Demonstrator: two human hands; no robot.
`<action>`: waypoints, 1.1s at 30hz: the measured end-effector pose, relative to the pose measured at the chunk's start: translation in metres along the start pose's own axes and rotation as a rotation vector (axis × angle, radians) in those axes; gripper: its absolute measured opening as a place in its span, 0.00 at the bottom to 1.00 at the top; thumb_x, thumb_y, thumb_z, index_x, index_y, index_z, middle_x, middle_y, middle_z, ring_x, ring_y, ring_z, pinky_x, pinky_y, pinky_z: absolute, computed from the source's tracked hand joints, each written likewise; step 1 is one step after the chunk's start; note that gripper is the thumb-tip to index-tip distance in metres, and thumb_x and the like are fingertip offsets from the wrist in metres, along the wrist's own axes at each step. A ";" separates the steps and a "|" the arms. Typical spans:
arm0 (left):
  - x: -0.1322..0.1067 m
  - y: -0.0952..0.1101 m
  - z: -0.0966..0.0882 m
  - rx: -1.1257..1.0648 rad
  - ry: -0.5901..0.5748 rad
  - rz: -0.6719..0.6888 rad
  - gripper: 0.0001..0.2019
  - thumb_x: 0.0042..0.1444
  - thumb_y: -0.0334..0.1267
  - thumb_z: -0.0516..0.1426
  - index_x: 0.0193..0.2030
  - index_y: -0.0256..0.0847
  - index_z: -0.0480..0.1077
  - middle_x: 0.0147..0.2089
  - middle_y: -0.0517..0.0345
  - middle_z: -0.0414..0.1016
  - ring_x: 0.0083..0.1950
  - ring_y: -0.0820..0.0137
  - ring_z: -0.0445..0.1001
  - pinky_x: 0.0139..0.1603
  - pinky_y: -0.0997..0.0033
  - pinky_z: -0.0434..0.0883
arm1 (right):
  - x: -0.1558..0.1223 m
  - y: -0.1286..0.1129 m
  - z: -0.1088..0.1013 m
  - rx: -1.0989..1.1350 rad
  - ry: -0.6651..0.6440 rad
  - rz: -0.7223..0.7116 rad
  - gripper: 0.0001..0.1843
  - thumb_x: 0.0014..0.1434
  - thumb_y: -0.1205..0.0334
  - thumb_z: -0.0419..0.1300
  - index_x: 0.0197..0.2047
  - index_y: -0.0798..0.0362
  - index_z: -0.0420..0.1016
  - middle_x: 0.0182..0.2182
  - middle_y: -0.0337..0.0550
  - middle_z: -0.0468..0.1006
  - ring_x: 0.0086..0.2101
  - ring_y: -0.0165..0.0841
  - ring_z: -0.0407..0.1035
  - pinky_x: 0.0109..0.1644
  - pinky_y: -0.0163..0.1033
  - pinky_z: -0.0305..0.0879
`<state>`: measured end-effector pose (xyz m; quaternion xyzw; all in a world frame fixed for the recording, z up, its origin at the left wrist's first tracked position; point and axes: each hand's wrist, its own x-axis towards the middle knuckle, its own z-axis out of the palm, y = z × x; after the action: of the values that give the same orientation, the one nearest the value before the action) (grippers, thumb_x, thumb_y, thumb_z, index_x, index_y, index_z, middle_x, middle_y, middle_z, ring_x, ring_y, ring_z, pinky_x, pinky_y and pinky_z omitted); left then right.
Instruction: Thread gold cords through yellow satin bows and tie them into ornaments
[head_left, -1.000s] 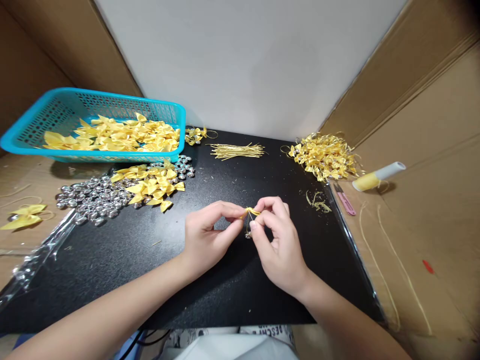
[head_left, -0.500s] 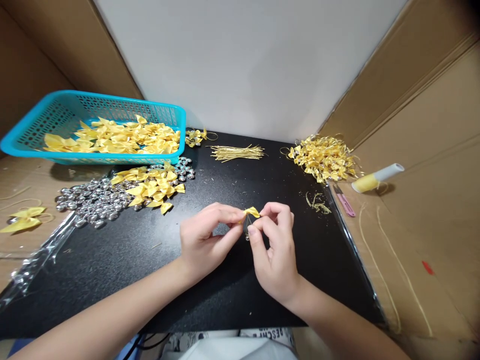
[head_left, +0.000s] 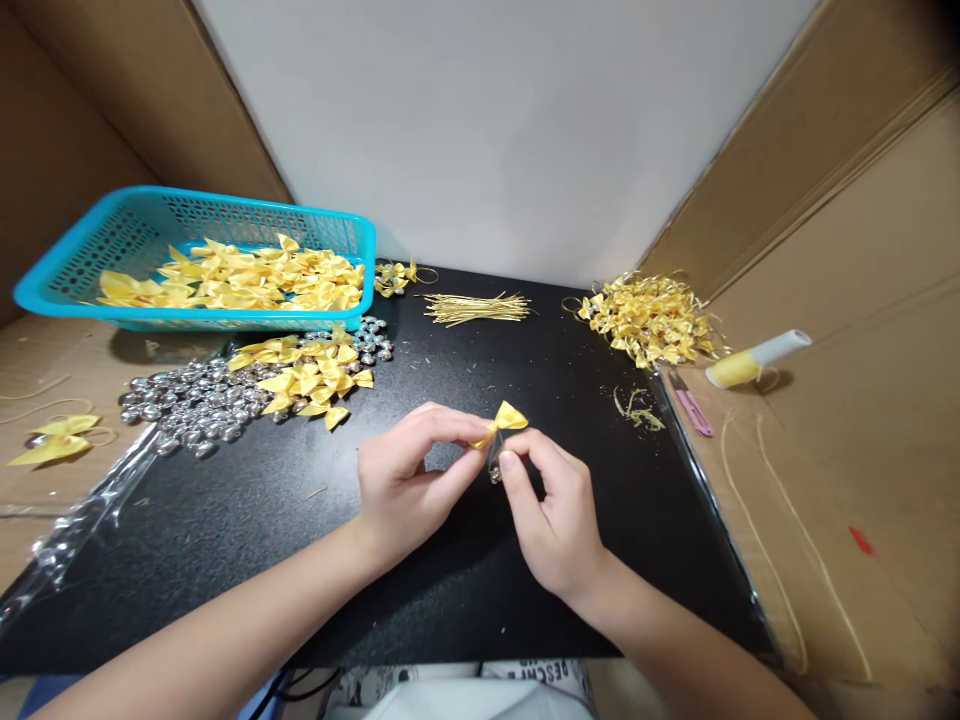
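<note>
Now the left hand (head_left: 405, 480) and right hand (head_left: 555, 520) pinch one small yellow satin bow (head_left: 505, 419) between them, and a slack pinch could drop its silver bead (head_left: 495, 474).

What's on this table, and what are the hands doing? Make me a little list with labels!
left hand: pinches the yellow bow
right hand: pinches the same bow; a small silver piece sits by the thumb
teal basket: back left, full of yellow bows
silver beads: pile in front of the basket
loose bows: on the beads' right edge
gold wires: bundle at the back
finished heap: back right
thread spool, pink snips: right, on cardboard
black mat: under the hands
</note>
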<state>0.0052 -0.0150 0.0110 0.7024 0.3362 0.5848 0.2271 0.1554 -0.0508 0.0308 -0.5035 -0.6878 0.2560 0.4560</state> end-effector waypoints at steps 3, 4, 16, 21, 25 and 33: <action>0.000 0.000 0.000 -0.018 -0.004 0.007 0.10 0.51 0.23 0.62 0.37 0.42 0.75 0.37 0.55 0.82 0.37 0.69 0.79 0.40 0.67 0.75 | 0.000 0.001 0.000 0.023 -0.008 0.019 0.09 0.63 0.68 0.51 0.32 0.52 0.68 0.27 0.39 0.73 0.30 0.31 0.69 0.36 0.36 0.64; 0.000 -0.001 0.000 -0.020 -0.009 0.008 0.10 0.50 0.23 0.62 0.36 0.42 0.75 0.37 0.55 0.82 0.37 0.69 0.79 0.40 0.67 0.75 | 0.000 0.001 0.000 0.028 -0.011 0.028 0.09 0.63 0.68 0.51 0.32 0.52 0.69 0.27 0.40 0.73 0.30 0.31 0.69 0.36 0.36 0.64; 0.002 0.001 -0.001 -0.024 -0.085 0.043 0.10 0.50 0.22 0.61 0.34 0.41 0.74 0.33 0.56 0.81 0.35 0.70 0.79 0.38 0.70 0.75 | 0.000 0.005 0.005 0.119 0.051 0.059 0.09 0.62 0.68 0.54 0.30 0.53 0.71 0.25 0.38 0.74 0.27 0.29 0.69 0.34 0.35 0.66; 0.003 -0.005 0.000 -0.023 -0.080 0.101 0.10 0.50 0.21 0.62 0.35 0.39 0.74 0.33 0.54 0.81 0.35 0.70 0.79 0.38 0.70 0.75 | 0.004 0.010 -0.003 0.093 0.027 0.068 0.04 0.60 0.67 0.58 0.35 0.53 0.74 0.27 0.38 0.76 0.29 0.29 0.70 0.35 0.35 0.66; 0.004 -0.008 0.000 0.003 -0.096 0.135 0.09 0.51 0.21 0.61 0.36 0.38 0.74 0.33 0.54 0.81 0.36 0.70 0.79 0.39 0.69 0.75 | 0.011 0.014 -0.018 -0.046 0.239 -0.052 0.09 0.57 0.66 0.62 0.43 0.52 0.75 0.34 0.41 0.73 0.36 0.32 0.68 0.41 0.39 0.65; 0.007 -0.009 0.003 0.072 -0.160 0.271 0.08 0.51 0.22 0.62 0.34 0.37 0.72 0.31 0.55 0.81 0.34 0.72 0.79 0.37 0.72 0.74 | 0.019 0.019 -0.018 0.020 0.000 -0.027 0.04 0.58 0.66 0.62 0.32 0.51 0.76 0.36 0.40 0.70 0.40 0.33 0.66 0.49 0.42 0.62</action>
<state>0.0072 -0.0037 0.0084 0.7935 0.2399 0.5398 0.1466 0.1782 -0.0280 0.0308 -0.4895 -0.6920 0.2565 0.4645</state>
